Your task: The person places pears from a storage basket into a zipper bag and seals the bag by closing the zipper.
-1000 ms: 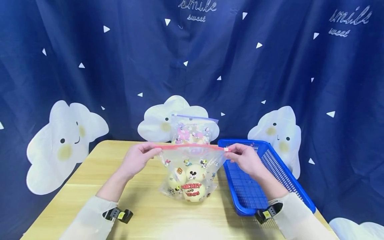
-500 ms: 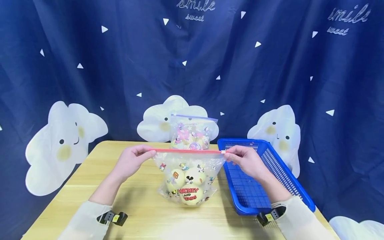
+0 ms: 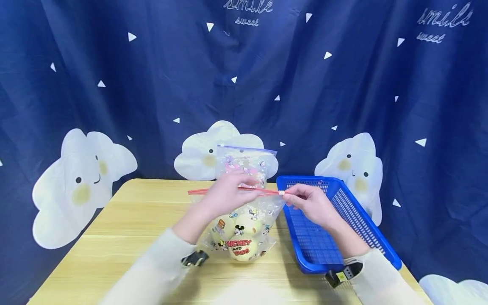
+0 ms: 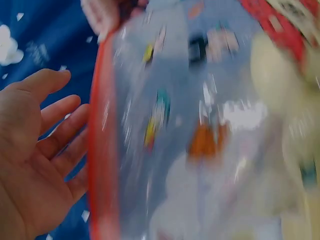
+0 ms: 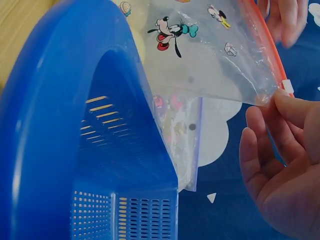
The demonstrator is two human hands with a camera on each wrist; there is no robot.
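Note:
A clear zip bag (image 3: 263, 212) with a red top strip and cartoon prints stands on the table, with several round pale-yellow things (image 3: 249, 224) inside it. My right hand (image 3: 312, 205) pinches its top right corner, beside the white slider (image 5: 287, 86). My left hand (image 3: 226, 195) is over the middle of the red strip (image 4: 102, 130). In the left wrist view its fingers are spread and loosely bent, with the thumb apart, holding nothing. Behind stands a second clear bag (image 3: 268, 163) with a purple strip, partly hidden by the left hand and the front bag.
A blue plastic basket (image 3: 310, 237) stands on the right of the wooden table (image 3: 126, 220), below my right forearm. A dark blue curtain (image 3: 190, 84) with clouds and triangles hangs behind the table.
My left hand has let go of the bag's top left corner and moved right along the red strip. The bag first shifted slightly left; my right hand keeps its corner.

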